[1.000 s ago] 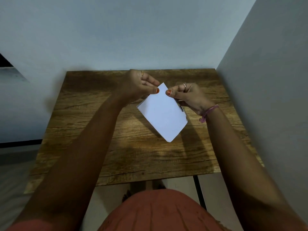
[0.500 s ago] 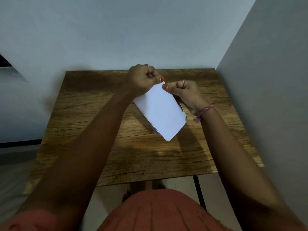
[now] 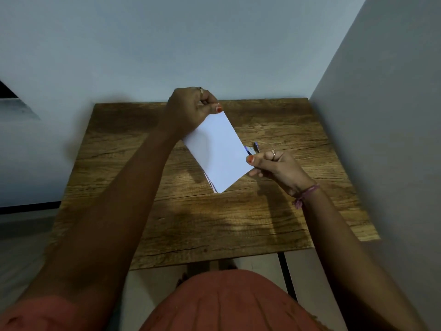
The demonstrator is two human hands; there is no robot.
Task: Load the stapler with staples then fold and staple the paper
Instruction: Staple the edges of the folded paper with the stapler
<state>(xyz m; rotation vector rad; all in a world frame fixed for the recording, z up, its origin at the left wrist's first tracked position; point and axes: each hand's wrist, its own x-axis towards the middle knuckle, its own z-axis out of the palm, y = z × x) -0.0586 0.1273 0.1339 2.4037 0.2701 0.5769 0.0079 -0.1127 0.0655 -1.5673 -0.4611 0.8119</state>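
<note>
Under both hands stretches the wooden table, its brown grain running side to side, pushed into a corner where a pale wall stands beyond the hands and a second wall rises to the outside of the right hand. Nearest the body, below the forearms, a rust-coloured garment covers the lap.

Between the two hands, lifted off the table, hangs the folded paper, a white rectangle tilted on the diagonal, its lowest corner pointing down toward the person. Along the lower left edge the layered edges of the fold show as thin lines.

The left hand is the farther one, raised above the table's far edge. Its fingers are curled and its thumb, with an orange-painted nail, presses the paper's top corner, pinching it there. A ring shows on one finger.

The right hand sits nearer and lower, at the paper's right corner. Its thumb lies on top of the sheet and the curled fingers come up beneath, so it too pinches the paper. It wears a ring, and a pinkish thread bracelet circles the wrist.

Just beyond the right hand's knuckles, peeping out from behind the paper's right edge, lies the stapler, a small bluish and metallic thing on the table; only its end shows.
</note>
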